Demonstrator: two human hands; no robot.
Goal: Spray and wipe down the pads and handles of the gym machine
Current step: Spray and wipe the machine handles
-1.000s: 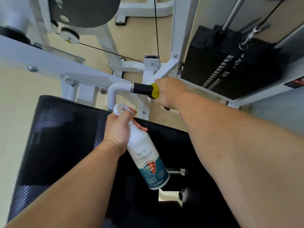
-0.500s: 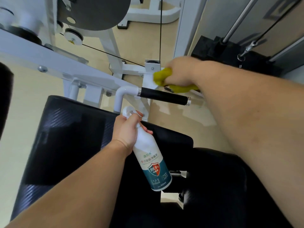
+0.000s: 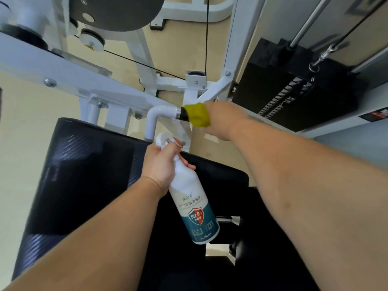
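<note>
Right hand [image 3: 222,120] clasps fuzzy yellow cloth [image 3: 197,117] round black handle [image 3: 183,113]; left hand [image 3: 161,164] grips smooth white bottle [image 3: 195,211].

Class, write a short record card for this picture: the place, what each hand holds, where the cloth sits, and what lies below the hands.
Place: white gym machine frame, black weight stack to the right
Left hand: grips the white spray bottle by its neck
Right hand: grips the yellow cloth
Cloth position: wrapped round the black handle grip, only the grip's inner end showing
Below the hands: black seat pad
</note>
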